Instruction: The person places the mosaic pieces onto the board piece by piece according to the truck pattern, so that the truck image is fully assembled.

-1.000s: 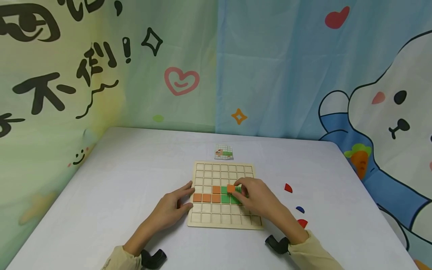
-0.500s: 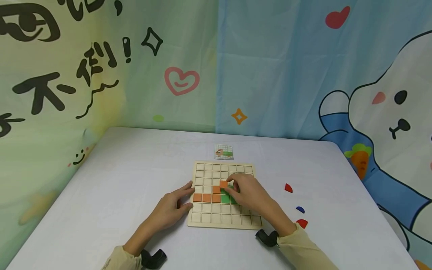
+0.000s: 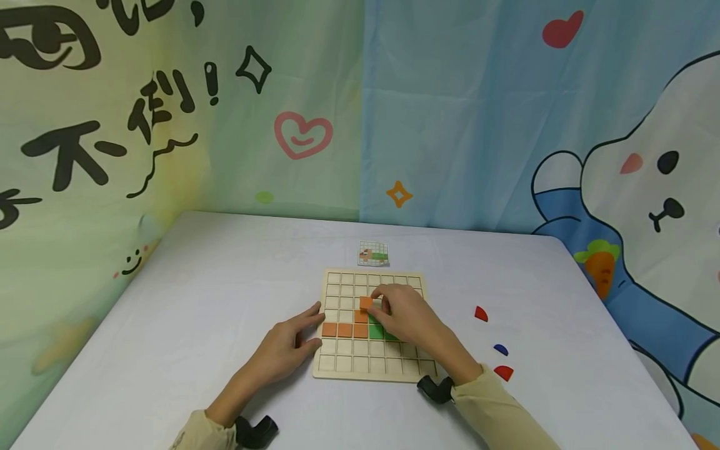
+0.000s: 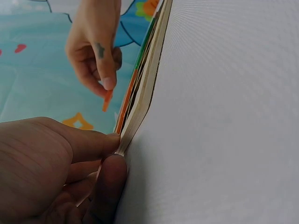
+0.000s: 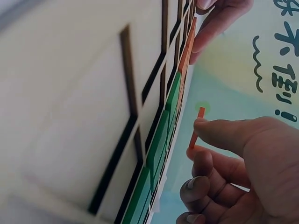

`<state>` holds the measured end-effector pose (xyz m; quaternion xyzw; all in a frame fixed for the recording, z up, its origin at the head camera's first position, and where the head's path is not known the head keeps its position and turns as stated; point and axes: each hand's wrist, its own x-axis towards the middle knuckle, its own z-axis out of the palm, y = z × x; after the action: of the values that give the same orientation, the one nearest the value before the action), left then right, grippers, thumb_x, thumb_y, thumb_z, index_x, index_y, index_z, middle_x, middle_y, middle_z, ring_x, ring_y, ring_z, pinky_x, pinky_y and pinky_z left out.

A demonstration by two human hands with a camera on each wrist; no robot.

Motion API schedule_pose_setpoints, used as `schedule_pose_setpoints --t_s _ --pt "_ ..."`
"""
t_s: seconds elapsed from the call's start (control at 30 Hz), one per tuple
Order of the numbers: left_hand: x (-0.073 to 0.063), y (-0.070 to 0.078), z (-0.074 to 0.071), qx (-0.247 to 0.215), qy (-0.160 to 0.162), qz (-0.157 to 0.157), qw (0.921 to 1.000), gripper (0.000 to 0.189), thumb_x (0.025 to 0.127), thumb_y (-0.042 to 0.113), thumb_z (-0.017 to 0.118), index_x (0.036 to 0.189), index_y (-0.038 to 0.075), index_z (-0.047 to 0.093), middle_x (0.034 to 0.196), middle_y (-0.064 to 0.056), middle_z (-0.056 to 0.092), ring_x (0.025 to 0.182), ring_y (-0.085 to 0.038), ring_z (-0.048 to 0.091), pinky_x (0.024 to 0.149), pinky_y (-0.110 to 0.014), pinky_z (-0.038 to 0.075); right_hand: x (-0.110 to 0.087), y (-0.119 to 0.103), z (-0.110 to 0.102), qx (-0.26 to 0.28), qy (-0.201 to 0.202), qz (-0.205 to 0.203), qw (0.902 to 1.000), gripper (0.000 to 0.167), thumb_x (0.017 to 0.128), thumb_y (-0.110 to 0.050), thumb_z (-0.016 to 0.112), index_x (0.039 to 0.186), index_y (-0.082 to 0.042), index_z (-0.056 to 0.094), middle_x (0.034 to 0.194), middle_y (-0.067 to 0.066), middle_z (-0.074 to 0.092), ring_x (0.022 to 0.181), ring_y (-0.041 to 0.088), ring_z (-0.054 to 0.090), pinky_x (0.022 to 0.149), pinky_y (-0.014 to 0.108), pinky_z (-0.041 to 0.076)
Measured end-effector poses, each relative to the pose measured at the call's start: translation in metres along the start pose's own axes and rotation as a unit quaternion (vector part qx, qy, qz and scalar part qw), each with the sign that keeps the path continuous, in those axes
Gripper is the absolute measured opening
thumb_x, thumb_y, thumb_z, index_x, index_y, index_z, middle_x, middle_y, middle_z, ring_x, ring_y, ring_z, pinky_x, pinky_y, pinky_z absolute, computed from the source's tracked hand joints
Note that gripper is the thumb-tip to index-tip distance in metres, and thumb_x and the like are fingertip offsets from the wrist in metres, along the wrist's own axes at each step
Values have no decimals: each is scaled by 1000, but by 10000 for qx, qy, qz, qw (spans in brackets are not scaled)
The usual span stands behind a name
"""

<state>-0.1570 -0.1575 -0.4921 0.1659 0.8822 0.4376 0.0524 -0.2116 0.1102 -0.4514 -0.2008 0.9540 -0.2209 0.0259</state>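
The left hand (image 3: 284, 345) rests at the left edge of a wooden grid board (image 3: 374, 369), its thumb and fingertips spread along that edge and touching it. In the left wrist view, fingertips (image 4: 113, 168) lie against the board's side. Between thumb and index finger the right hand (image 3: 407, 315) pinches an orange square tile (image 3: 365, 303). This tile is raised above the board, apart from it in the right wrist view. Set in the grid are orange tiles (image 3: 345, 330) in a row, one more orange tile above, and green tiles (image 3: 375, 332), partly hidden by the right hand.
A small picture card (image 3: 373, 254) with a gridded pattern lies behind the board. On the white table (image 3: 225, 269) to the right are two red pieces (image 3: 480, 314) and a blue half-round piece (image 3: 500, 349). Printed curtains hang behind.
The right hand has moved left and slightly away from the person across the board, carrying the orange tile from over the green tiles to above the upper orange one. The left hand has stayed still.
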Motion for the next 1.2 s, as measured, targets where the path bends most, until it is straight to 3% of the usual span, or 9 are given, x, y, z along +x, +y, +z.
schedule_pose_setpoints --t_s 0.33,0.63,0.97,1.2 --pt "1 -1 0 28 -17 -22 10000 52 97 8 73 147 1 61 165 -12 49 60 1 41 58 -20 40 9 -3 0 -45 -270 -64 9996 29 101 -26 74 121 -7 76 66 -5 59 58 9 51 59 27 45" --pt "0 -1 0 -17 -8 20 10000 51 97 9 73 147 1 61 164 -14 50 58 0 40 57 -21 40 15 -2 5 -132 -336 -30 9993 24 100 -24 75 116 -7 76 76 -2 70 68 9 59 68 32 54" --pt "0 0 0 -41 -13 25 10000 51 97 9 73 147 0 61 164 -14 50 58 1 40 57 -21 40 17 -3 7 6 -386 120 9992 26 101 -27 74 118 -8 75 67 -4 59 58 12 52 55 27 41" --pt "1 0 0 0 -18 -41 10000 52 98 9 73 147 1 61 165 -12 49 58 1 39 57 -20 40 16 -2 7 48 -390 74 9992 26 101 -26 74 117 -7 76 66 -4 59 57 11 51 55 26 40"
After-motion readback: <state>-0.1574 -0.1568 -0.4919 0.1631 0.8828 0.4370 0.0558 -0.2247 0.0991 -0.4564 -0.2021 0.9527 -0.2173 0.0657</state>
